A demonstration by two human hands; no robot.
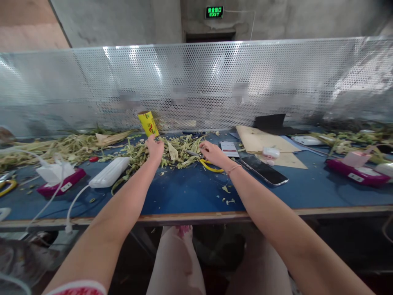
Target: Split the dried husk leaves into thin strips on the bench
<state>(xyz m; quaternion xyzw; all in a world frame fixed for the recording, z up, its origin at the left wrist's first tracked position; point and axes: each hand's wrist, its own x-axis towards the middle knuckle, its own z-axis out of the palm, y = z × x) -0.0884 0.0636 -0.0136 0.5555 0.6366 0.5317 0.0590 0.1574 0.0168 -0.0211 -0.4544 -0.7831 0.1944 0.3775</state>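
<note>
My left hand (155,148) reaches over a heap of dried, pale green plant stems and leaves (179,149). Its fingers are curled; what they hold, if anything, is hidden. Just behind them a yellow printed tube (148,123) leans to the left, its lower end close to my fingertips; I cannot tell if they touch it. At the heap's right side, my right hand (210,151) is closed, fingertips together, with anything in them too small to make out. Beneath it are yellow-handled scissors (211,167), blades pointing left into the stems; whether my fingers touch them is unclear.
A white power bank (110,173) with a cable and a purple power strip (61,182) sit left. Right are a phone (264,170), a card (229,149), brown paper (264,139) and another purple strip (356,172). A perforated metal screen (208,82) borders the table's back.
</note>
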